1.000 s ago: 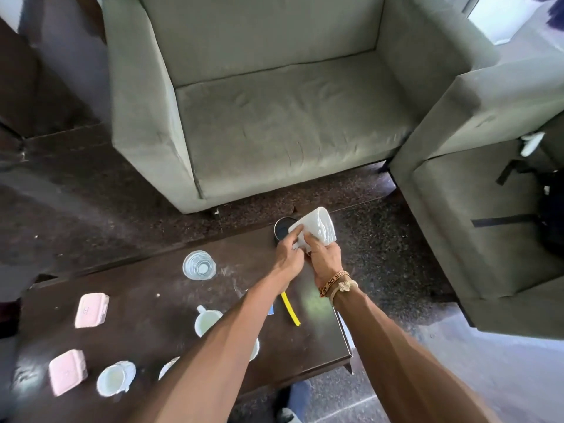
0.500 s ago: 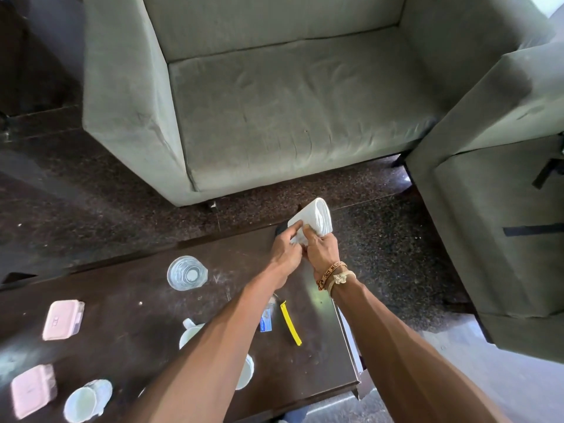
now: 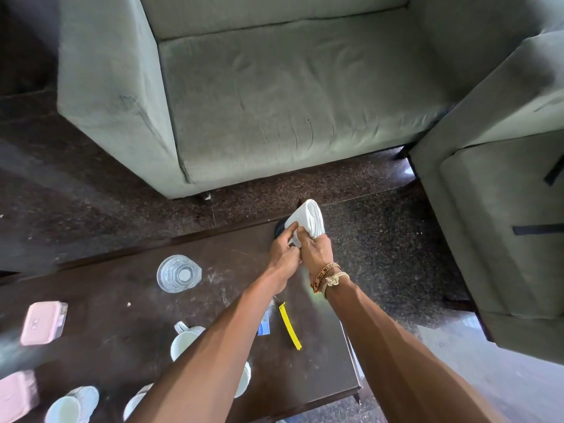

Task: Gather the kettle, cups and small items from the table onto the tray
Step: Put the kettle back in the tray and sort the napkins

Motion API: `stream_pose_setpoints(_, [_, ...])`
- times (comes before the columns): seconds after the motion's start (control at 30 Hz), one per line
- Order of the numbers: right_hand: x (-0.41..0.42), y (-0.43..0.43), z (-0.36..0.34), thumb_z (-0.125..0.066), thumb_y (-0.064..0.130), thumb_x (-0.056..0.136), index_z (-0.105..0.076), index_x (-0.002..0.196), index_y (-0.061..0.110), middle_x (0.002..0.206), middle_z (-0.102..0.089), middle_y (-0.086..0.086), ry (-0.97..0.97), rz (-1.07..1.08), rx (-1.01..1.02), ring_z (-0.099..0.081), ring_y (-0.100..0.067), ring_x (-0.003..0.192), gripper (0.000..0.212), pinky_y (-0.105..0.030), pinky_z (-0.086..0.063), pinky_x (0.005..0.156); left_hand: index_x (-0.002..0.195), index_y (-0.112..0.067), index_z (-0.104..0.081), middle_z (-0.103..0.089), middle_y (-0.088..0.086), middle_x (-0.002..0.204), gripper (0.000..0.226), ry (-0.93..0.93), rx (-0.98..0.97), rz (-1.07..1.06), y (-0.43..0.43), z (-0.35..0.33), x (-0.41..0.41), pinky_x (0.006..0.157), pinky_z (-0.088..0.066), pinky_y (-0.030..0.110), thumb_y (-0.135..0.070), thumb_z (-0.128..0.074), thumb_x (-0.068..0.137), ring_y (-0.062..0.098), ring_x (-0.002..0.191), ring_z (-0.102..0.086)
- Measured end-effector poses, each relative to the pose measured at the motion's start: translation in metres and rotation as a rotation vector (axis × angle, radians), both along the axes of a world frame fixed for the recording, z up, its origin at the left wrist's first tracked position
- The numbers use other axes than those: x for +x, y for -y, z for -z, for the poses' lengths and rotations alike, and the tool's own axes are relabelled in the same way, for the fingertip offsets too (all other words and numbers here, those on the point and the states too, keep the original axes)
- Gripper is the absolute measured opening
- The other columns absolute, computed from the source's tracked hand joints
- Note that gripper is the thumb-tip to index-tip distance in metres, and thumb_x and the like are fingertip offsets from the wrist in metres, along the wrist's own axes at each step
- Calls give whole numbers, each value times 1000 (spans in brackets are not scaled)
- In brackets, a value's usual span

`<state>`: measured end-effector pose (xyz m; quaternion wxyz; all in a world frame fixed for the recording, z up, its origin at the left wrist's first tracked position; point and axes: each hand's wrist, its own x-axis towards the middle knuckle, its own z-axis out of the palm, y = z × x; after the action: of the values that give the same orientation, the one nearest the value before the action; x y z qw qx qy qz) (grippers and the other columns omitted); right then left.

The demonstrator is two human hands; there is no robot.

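Together — left hand (image 3: 283,253), right hand (image 3: 316,250) — hold one kettle (image 3: 309,220).

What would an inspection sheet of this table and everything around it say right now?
Surface: dark wooden table, scuffed and smeared.
Job's things: white object, possibly the kettle, held at the table's far right corner; clear glass; white cups towards the near edge; two pink boxes; yellow strip; blue sachet. No tray seen.
Clutter: nothing seen beyond these.
Hands: left hand and right hand both grip the white object.
Cables: nothing seen.
Surroundings: grey-green sofa, second seat, dark speckled floor.
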<state>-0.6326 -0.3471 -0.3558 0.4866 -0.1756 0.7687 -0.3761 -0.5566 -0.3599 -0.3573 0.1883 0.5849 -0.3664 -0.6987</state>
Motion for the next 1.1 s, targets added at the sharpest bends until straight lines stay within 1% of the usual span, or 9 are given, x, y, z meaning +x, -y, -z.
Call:
stream_pose_setpoints(0.17, [2,2,4,-59,27,98,-66,113,-2,90,-69,-15,-90,-70,58,-68,-32,86,34,-46,-56,81,147,-19,-47,-53,1,146,49,99,-87,-66,1,-1,1,104,-44,23,-4,-48,101,14,125,-53])
stream_pose_setpoints(0.4, [1,-3,-5,-80,38,75,-67,83,17,71,-68,3,-128,-59,17,-66,-13,63,26,-30,-53,58,135,-23,-61,-66,3,128,46,88,-48,-199,7,-4,5,105,-50,44,0,-42,99,21,117,-63])
stream_pose_setpoints(0.47, [1,-3,-11,-83,43,64,-66,86,26,72,-70,11,-105,-9,-56,-67,-1,63,33,-19,-52,57,130,-25,-64,-68,1,123,44,78,-24,-226,8,-5,6,104,-51,44,-2,-43,100,20,115,-64])
stream_pose_setpoints(0.53, [3,-2,-16,-76,58,60,-67,97,30,85,-73,10,-93,24,-87,-69,-1,76,47,-20,-54,68,118,-30,-69,-71,-6,109,41,63,-11,-235,8,-6,7,103,-53,44,-3,-46,98,14,105,-66])
stream_pose_setpoints(0.63, [3,-3,-16,-52,68,82,-69,111,26,102,-73,3,-114,52,-115,-68,-13,94,54,-31,-52,86,109,-35,-70,-70,-14,93,40,46,-21,-245,8,-9,8,101,-53,45,-4,-48,94,7,90,-65])
stream_pose_setpoints(0.77, [2,-4,-4,-36,41,104,-70,111,9,113,-70,-16,-285,18,45,-63,-36,106,47,-40,-46,93,129,-26,-66,-69,-9,105,34,87,-110,-209,6,-14,8,100,-52,49,-25,-54,97,17,106,-65])
stream_pose_setpoints(0.87, [3,-6,5,-41,35,104,-71,101,7,107,-72,-18,-300,6,62,-64,-38,101,41,-39,-47,87,134,-23,-62,-69,-1,121,47,188,-183,-164,3,-12,13,93,-53,32,-46,-56,93,15,111,-63])
stream_pose_setpoints(0.93, [2,-8,9,-43,33,103,-71,95,7,97,-72,-16,-322,4,38,-64,-37,94,39,-35,-45,79,129,-23,-65,-71,0,120,41,324,-315,-52,4,-7,16,81,-46,19,-41,-55,95,17,105,-65])
stream_pose_setpoints(1.1, [0,-9,14,-43,34,103,-68,85,11,76,-61,0,-327,-15,50,-58,-28,78,39,-33,-41,73,127,-24,-66,-73,6,117,33,464,-355,59,6,-1,16,81,-42,27,-28,-51,99,28,107,-65])
